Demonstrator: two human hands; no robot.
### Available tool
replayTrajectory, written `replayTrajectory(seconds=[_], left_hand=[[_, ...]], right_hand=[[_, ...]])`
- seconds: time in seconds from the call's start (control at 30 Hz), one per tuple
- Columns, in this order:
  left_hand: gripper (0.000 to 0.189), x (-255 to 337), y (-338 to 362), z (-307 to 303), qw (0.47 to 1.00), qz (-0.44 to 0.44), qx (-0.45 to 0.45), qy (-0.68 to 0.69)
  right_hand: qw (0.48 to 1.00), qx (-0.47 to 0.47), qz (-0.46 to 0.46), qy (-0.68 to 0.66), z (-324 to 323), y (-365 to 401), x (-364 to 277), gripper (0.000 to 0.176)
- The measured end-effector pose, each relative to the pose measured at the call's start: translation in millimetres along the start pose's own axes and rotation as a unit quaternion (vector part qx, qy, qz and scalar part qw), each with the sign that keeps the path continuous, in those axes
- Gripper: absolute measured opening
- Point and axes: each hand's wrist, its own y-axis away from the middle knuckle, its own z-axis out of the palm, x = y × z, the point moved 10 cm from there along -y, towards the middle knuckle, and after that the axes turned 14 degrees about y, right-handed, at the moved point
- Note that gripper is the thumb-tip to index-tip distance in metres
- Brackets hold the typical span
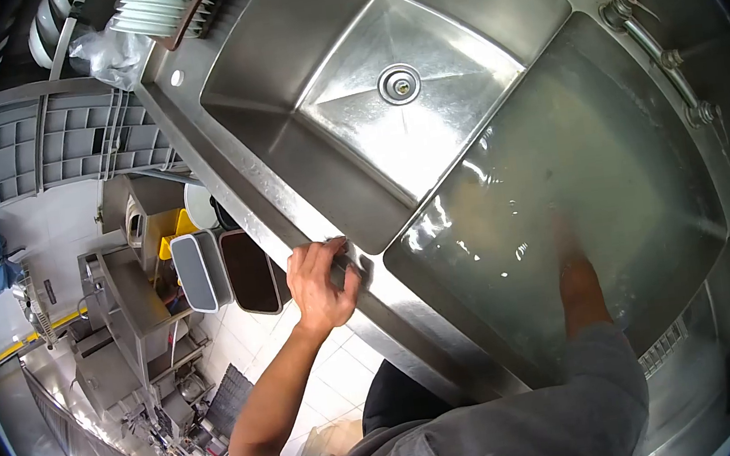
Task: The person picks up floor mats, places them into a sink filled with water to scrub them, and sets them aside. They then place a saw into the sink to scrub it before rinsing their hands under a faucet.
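Note:
My left hand (319, 285) rests at the front edge of a steel double sink (271, 194). Its fingers curl over the raised rim, and the thumb lies close to them. My right forearm (581, 293) reaches down into the right basin, which is full of cloudy greenish water (626, 144). Below the surface my right hand (563, 228) is only a faint blur, so its fingers and anything in them are hidden. Bright reflections and ripples show on the water beside it. The other basin (442, 30) holds no water, and its drain (399, 84) is visible.
A tap fixture (656, 55) runs along the far right wall. A rack of plates (156, 13) and a plastic bag (107, 55) are at the upper left. Grey and brown bins (196, 274) stand on the tiled floor below the sink's edge. Steel counters (126, 300) lie farther left.

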Motion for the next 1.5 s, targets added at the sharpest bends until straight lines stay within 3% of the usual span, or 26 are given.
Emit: replayTrajectory(seconds=[0.5, 1.17, 1.3, 1.4, 1.43, 1.5], left_hand=[[0.029, 5, 2, 0, 0.999, 0.037, -0.002, -0.001], [0.028, 7, 8, 6, 0.999, 0.037, -0.009, -0.001], [0.034, 8, 11, 5, 0.999, 0.043, -0.008, -0.004], [0.036, 6, 11, 11, 0.998, 0.056, -0.018, 0.002], [0.037, 6, 14, 7, 0.998, 0.057, -0.016, -0.002], [0.041, 6, 16, 8, 0.998, 0.05, -0.023, -0.013]], right_hand=[[0.999, 0.012, 0.029, -0.04, -12, 10, 21, 0.029], [0.989, 0.054, 0.056, -0.122, -32, -8, 1, 0.03], [0.988, 0.058, 0.043, -0.138, -54, -9, -10, 0.03], [1.0, 0.004, -0.002, -0.019, -119, 45, -28, 0.03], [1.0, 0.0, -0.012, -0.028, -141, 61, -32, 0.03], [0.933, 0.096, -0.006, -0.347, -118, 54, -15, 0.029]])
